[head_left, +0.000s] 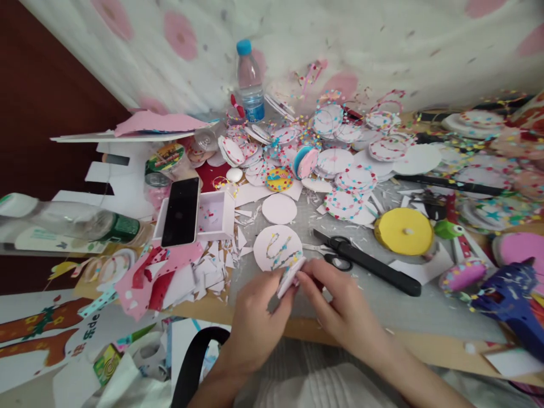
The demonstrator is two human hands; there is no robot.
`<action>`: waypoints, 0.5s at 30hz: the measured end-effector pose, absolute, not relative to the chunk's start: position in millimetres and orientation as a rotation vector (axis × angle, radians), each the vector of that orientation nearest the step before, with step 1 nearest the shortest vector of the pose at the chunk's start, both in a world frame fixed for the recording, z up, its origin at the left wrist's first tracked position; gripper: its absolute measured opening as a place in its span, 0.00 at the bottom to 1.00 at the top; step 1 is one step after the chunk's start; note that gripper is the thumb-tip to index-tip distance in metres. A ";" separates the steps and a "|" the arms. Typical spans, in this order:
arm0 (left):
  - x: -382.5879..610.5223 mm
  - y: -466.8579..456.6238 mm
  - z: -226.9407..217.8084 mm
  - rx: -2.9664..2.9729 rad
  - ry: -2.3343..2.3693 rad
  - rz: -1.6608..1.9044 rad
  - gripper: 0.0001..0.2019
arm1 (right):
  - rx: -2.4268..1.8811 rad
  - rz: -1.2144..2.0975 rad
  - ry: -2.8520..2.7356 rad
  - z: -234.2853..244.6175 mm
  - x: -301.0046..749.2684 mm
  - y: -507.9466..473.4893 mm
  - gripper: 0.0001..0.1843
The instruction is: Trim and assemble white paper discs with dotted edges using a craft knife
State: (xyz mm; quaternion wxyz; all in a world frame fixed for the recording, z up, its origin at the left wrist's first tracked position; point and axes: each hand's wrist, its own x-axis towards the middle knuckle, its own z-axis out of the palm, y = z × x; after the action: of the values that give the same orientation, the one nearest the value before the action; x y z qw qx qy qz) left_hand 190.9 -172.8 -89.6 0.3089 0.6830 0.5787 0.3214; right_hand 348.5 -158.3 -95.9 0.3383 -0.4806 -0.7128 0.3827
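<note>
My left hand (255, 317) and my right hand (335, 303) meet near the table's front edge, both pinching a small pale pink foam disc (290, 276) held on edge between their fingertips. Just beyond the fingers lies a white paper circle (277, 247) with a wavy trail of coloured dots. Black-handled scissors (365, 262) lie to the right of it, close to my right hand.
A phone (181, 212) rests on a small white box (215, 214). Paper scraps (187, 277) lie at left, several decorated discs (340, 164) at the back, a water bottle (250, 82), a yellow disc (403, 230), a blue glue gun (510, 300) at right.
</note>
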 end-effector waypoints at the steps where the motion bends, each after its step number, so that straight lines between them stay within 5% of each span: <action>1: 191.6 -174.7 -88.9 1.788 1.519 0.855 0.10 | -1.218 1.010 -1.838 -96.2 348.6 -159.0 0.13; 7: 195.0 -177.8 -89.9 1.356 1.533 0.841 0.08 | -1.233 1.037 -1.739 -100.9 366.2 -167.7 0.14; 11: 195.0 -172.1 -95.1 1.094 1.435 0.895 0.11 | -1.308 0.827 -1.865 -107.2 378.5 -170.6 0.05; 15: 195.4 -169.1 -90.3 1.150 1.334 0.818 0.12 | -1.315 0.667 -2.065 -108.6 377.8 -167.6 0.07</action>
State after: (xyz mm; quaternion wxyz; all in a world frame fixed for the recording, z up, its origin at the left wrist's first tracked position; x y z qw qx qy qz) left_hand 195.4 -169.1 -90.3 0.5647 0.4887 0.5670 0.3477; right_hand 377.8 -167.6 -108.6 0.2973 -0.4949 -0.7770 0.2509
